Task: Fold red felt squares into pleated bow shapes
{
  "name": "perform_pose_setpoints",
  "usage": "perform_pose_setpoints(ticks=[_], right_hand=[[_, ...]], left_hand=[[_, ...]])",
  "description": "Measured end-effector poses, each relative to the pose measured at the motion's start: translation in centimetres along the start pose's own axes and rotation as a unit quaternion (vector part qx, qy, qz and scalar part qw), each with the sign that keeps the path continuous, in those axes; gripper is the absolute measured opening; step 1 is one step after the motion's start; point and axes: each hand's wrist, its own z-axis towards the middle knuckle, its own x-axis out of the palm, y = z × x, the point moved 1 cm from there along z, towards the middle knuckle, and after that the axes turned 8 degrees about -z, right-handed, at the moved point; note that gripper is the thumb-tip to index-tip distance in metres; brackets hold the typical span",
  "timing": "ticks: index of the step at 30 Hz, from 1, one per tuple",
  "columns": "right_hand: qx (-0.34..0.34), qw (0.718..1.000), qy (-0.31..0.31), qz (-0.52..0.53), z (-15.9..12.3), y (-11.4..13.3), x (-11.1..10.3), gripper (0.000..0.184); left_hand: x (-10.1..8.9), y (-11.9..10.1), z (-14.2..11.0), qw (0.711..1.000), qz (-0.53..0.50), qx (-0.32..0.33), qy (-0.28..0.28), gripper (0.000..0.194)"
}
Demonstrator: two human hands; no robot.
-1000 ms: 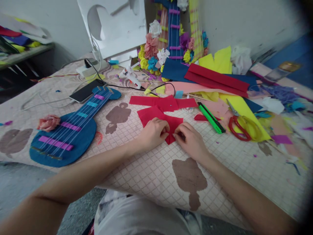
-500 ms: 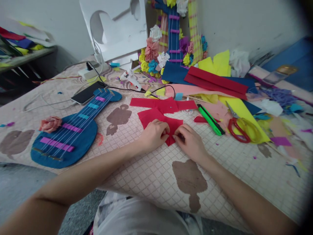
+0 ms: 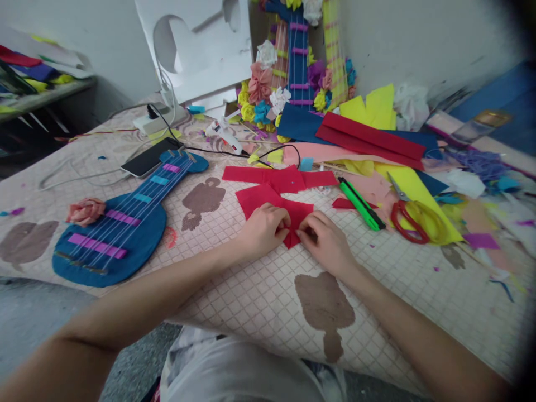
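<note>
My left hand point(image 3: 264, 229) and my right hand point(image 3: 325, 241) meet over a red felt piece point(image 3: 293, 215) lying on the patterned table cover point(image 3: 259, 301). Both hands are closed, pinching the near corner of that felt between thumb and fingers. More red felt strips point(image 3: 280, 178) lie just beyond it. A green utility knife point(image 3: 360, 203) rests to the right of my right hand, and red-handled scissors point(image 3: 412, 218) lie further right on yellow felt.
A blue felt guitar point(image 3: 121, 229) with a pink felt rose point(image 3: 86, 211) lies at left, beside a phone point(image 3: 147, 158). A glue gun point(image 3: 224, 133), its black cable, a power strip point(image 3: 161, 119), felt flowers point(image 3: 262, 92) and stacked felt sheets point(image 3: 368, 134) crowd the back.
Both hands have stayed on the red felt, with only small finger movement. The view shifted slightly.
</note>
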Motion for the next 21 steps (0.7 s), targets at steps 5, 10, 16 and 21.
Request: perform_pose_setpoints(ticks=[5,10,16,21], right_hand=[[-0.001,1.000,0.001,0.003,0.01,-0.05,0.00,0.009],[-0.001,1.000,-0.002,0.002,0.01,-0.08,0.08,0.008],[-0.001,1.000,-0.003,-0.012,-0.06,-0.05,0.16,0.008],[-0.007,1.000,-0.008,-0.019,-0.11,-0.01,0.16,0.006]], left_hand=[[0.01,0.06,-0.06,1.000,-0.001,-0.001,-0.002,0.012],[0.06,0.12,-0.06,1.000,0.001,0.001,-0.002,0.012],[0.13,0.08,-0.06,1.000,0.005,0.002,0.000,0.011],[0.02,-0.11,-0.07,1.000,0.014,-0.003,0.003,0.010]])
